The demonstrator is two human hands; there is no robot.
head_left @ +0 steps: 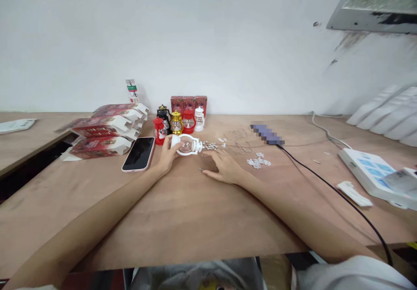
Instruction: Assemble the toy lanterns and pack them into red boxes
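Observation:
My left hand [168, 153] grips a small white toy lantern [187, 145] lying on its side just above the wooden table [182, 220]. My right hand [222, 166] rests flat on the table, fingers stretched toward a scatter of small round button cells [210, 145]. Small white plastic pieces [258, 160] lie to its right, and thin wire hooks [240, 146] lie beyond them. Behind the lantern stand several finished toy lanterns [177, 122] in red, black, gold and white.
A phone [139, 153] with a pink case lies face up left of my left hand. Red and white cartons [104, 131] are stacked at the left, red boxes [189, 103] at the wall. A black cable [329, 185] crosses the right side toward a white box [371, 172].

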